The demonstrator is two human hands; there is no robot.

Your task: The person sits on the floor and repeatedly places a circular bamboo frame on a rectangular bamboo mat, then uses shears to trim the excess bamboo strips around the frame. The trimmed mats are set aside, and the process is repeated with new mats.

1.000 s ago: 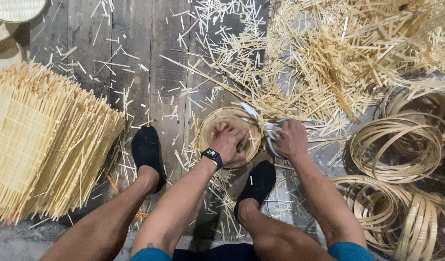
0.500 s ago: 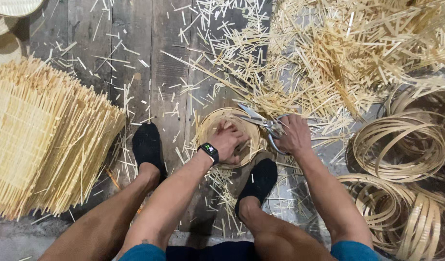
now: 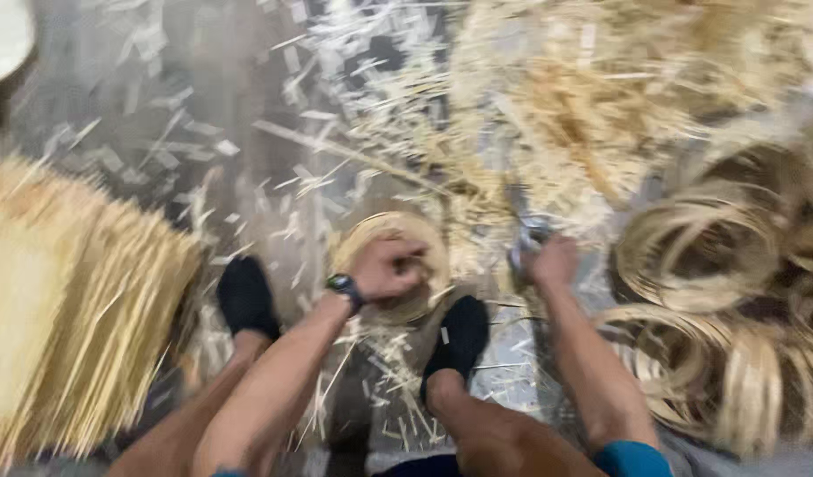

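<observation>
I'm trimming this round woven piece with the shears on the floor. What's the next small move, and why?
Probably bring the shears in the right hand back to the rim of the round woven piece. The left hand presses on the piece, while the shears sit off to its right, apart from it. The picture is blurred, so the uncut edge is unclear.

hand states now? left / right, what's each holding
Left hand: closed on the round woven bamboo piece, pressing it to the floor.
Right hand: closed around a metal tool, probably shears; too blurred to be sure.
</observation>
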